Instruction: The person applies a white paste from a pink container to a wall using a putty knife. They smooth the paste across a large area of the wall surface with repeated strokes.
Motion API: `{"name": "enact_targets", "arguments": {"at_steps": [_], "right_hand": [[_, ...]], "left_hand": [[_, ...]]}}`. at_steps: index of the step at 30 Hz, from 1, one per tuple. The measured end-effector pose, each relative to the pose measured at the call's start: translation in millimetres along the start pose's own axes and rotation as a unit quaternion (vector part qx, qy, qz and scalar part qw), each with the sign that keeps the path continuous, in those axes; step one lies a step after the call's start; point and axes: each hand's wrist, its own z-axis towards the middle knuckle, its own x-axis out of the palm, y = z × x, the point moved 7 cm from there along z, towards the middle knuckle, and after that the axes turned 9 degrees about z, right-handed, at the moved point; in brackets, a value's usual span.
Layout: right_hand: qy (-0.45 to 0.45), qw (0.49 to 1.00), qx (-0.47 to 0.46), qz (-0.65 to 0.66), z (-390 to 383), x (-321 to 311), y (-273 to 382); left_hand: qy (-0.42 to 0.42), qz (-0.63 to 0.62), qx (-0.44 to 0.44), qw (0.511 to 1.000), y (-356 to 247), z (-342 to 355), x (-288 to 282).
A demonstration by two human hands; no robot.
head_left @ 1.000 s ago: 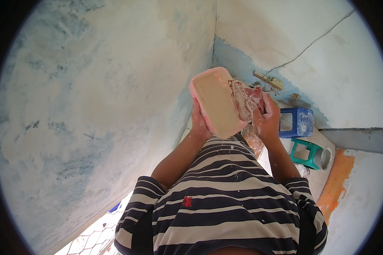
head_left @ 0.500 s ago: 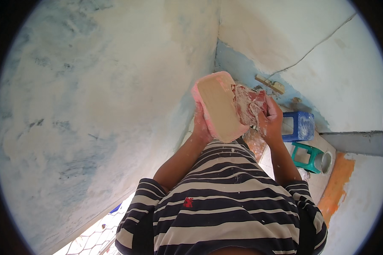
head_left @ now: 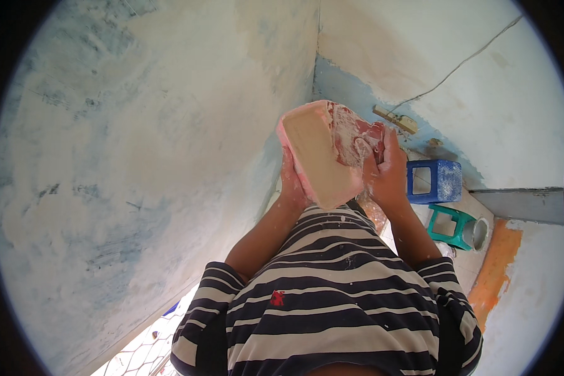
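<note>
In front of my chest, a pink tub (head_left: pixel 283 133) is held up and filled with smooth beige putty (head_left: pixel 316 153). My left hand (head_left: pixel 292 183) grips its left side, the thumb along the wall and the other fingers hidden beneath. A red scraper (head_left: pixel 344 130), caked with pale putty, lies over the tub's right rim with its edge on the putty. My right hand (head_left: pixel 388 170) is closed around the scraper's right part, and some of those fingers are out of sight behind it.
A patchy plastered wall (head_left: pixel 144 138) rises close on my left and meets another wall (head_left: pixel 413 44) at a corner. Lower right stand a blue stool (head_left: pixel 448 182) and a green stool (head_left: pixel 460 229). A thin cable (head_left: pixel 457 66) runs down to a beige socket block (head_left: pixel 398 119).
The scraper and my right hand have shifted left and slightly up, further over the tub. The tub has moved slightly left and tilted. My left hand still grips it.
</note>
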Motion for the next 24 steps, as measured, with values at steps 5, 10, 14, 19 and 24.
{"name": "enact_targets", "arguments": {"at_steps": [5,10,14,19,24], "right_hand": [[-0.017,0.995,-0.088,-0.034,7.1,14.3,18.3],[0.042,0.983,-0.174,-0.034,11.4,27.0,40.2],[0.121,0.977,-0.154,-0.085,16.0,26.7,55.2],[0.182,0.956,-0.004,-0.232,36.1,44.5,45.7],[0.228,0.949,-0.002,-0.219,34.9,50.5,32.3]], "left_hand": [[0.005,0.008,0.009,1.000,0.4,-0.1,2.9],[0.010,-0.029,0.016,0.999,-4.7,1.6,9.9],[0.010,-0.037,0.000,0.999,-4.1,2.0,10.2],[-0.063,0.037,-0.047,0.996,2.1,-7.8,10.9],[-0.042,0.053,-0.028,0.997,0.4,-12.4,11.0]]}}
